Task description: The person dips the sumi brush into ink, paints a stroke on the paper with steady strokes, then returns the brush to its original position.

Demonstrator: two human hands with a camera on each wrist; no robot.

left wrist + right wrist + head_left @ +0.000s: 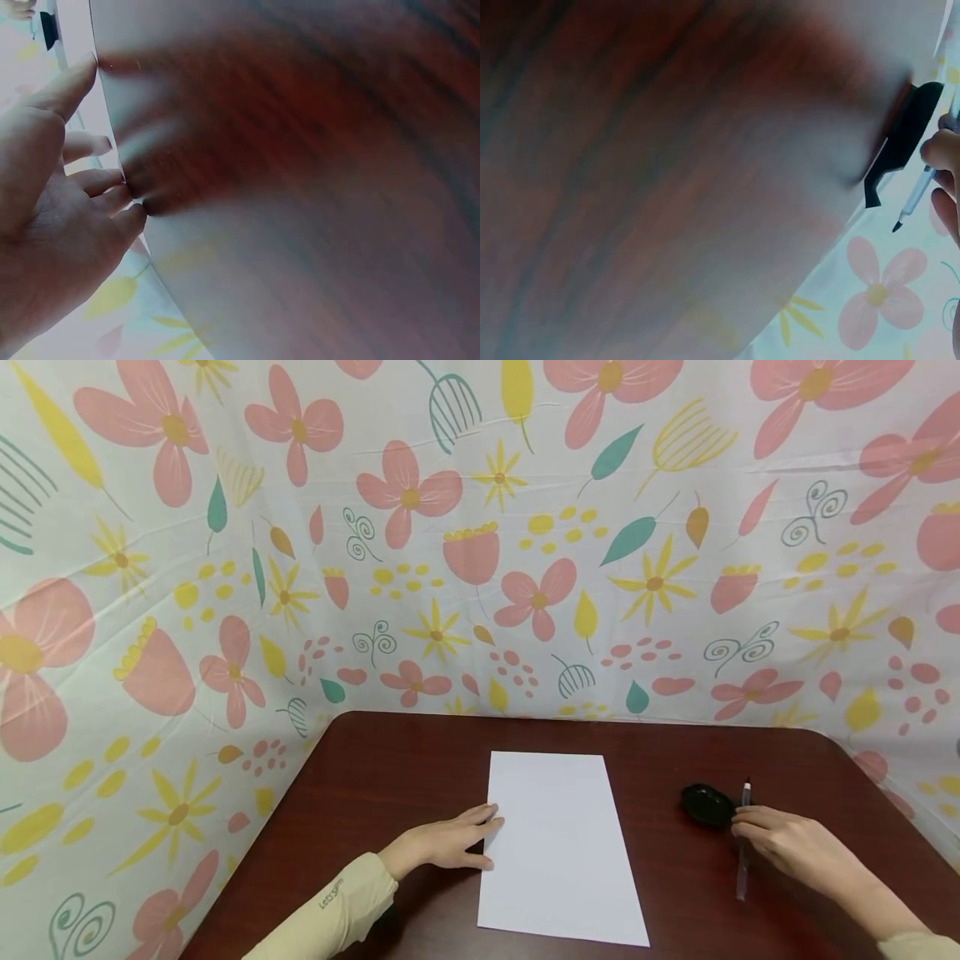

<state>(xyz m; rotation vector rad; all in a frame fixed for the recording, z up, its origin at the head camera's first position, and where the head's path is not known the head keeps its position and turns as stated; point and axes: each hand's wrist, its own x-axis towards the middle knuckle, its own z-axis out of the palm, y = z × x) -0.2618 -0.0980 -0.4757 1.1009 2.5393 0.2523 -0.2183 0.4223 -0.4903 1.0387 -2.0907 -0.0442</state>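
Observation:
A white sheet of paper lies on the dark table. On its left edge rests my left hand, fingers spread and fingertips touching the sheet; the left wrist view shows this hand from the thumb side. Farther right, my right hand pinches a slim brush pen with a clear barrel. Its dark tip points toward the back of the table. In the right wrist view the brush pen shows a pointed black bristle tip. A small black dish stands just left of the right hand.
The dark red-brown table has rounded back corners. A white cloth printed with flowers and leaves hangs behind it and along the left side. Bare tabletop lies between the paper and the black dish.

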